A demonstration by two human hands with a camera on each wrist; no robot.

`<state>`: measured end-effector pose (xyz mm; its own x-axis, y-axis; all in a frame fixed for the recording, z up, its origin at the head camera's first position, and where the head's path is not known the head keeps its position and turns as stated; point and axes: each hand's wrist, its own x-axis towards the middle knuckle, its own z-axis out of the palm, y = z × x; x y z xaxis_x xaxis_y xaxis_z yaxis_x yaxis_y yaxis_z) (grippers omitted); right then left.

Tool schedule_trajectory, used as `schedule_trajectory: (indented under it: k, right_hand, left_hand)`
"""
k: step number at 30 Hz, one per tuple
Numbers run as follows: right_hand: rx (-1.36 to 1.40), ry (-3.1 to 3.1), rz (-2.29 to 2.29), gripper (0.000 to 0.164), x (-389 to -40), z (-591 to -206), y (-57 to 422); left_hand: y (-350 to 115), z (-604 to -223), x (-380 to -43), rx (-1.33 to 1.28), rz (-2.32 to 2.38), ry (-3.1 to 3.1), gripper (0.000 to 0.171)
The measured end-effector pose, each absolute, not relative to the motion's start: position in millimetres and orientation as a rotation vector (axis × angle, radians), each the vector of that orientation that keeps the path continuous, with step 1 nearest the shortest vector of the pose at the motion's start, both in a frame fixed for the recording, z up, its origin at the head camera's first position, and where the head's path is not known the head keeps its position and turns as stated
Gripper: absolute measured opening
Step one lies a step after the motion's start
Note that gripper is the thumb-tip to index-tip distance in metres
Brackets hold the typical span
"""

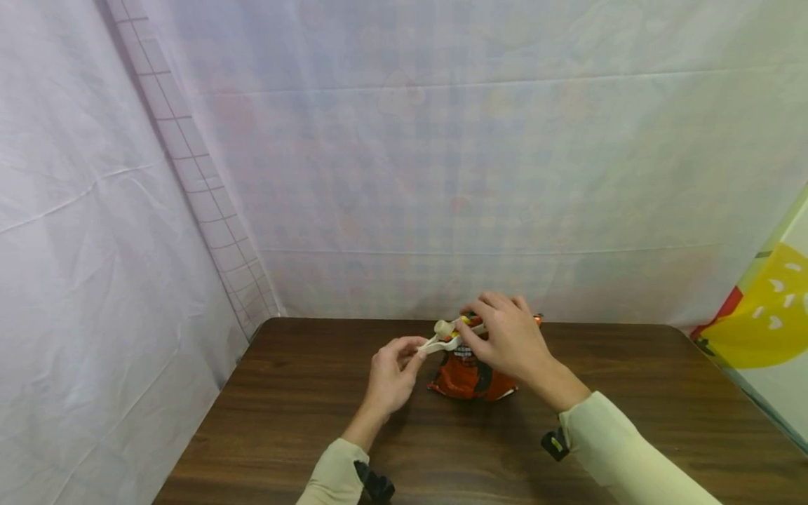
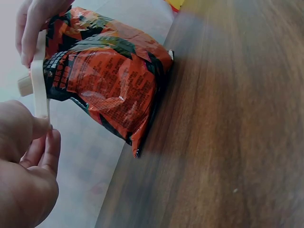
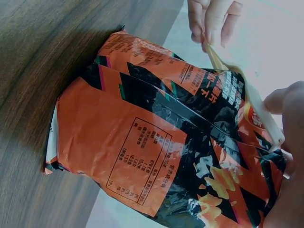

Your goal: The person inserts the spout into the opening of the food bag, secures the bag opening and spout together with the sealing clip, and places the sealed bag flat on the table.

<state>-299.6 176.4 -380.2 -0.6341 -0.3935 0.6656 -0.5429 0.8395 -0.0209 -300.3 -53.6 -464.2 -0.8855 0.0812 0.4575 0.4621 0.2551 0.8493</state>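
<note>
An orange and black snack bag (image 1: 470, 379) stands on the table with its printed side facing me. Across its top edge lies a white bag clip (image 1: 449, 344), from which a small cream knob (image 1: 443, 328) sticks out. My left hand (image 1: 393, 379) pinches the clip's left end between thumb and fingers. At the other end, my right hand (image 1: 510, 340) holds the clip (image 3: 259, 104) and the bag's top, thumb in front. Two strips of the clip spread apart from the left fingertips in the head view. The right fingertips are partly hidden behind the bag.
The brown wooden table (image 1: 303, 421) ends at a pale checked curtain (image 1: 442, 175) right behind the bag. A white cloth (image 1: 95, 245) hangs at the left. On the right is a yellow and red printed piece (image 1: 766, 315).
</note>
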Motion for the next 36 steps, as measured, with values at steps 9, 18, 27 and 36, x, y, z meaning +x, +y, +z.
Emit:
schedule_trajectory:
  k: [9,18,27,36]
  right_hand:
    - [0.657,-2.403,0.351,0.035,-297.1,-380.4,178.0]
    - [0.628,-2.470,0.380,0.038,-296.7,-375.6,183.6]
    - [0.666,-2.507,0.302,0.042,-294.5,-371.5,188.2]
    - [0.706,-2.519,0.251,0.046,-291.9,-364.7,189.8]
  left_hand:
    - [-49.7,-467.1,-298.9,-0.465,-1.749,-2.209,0.014]
    - [-47.8,-467.5,-298.1,-0.457,-1.769,-2.212,0.014]
    - [-46.4,-466.3,-297.6,-0.463,-1.793,-2.174,0.014]
    - [-45.6,-465.4,-298.9,-0.469,-1.810,-2.136,0.015]
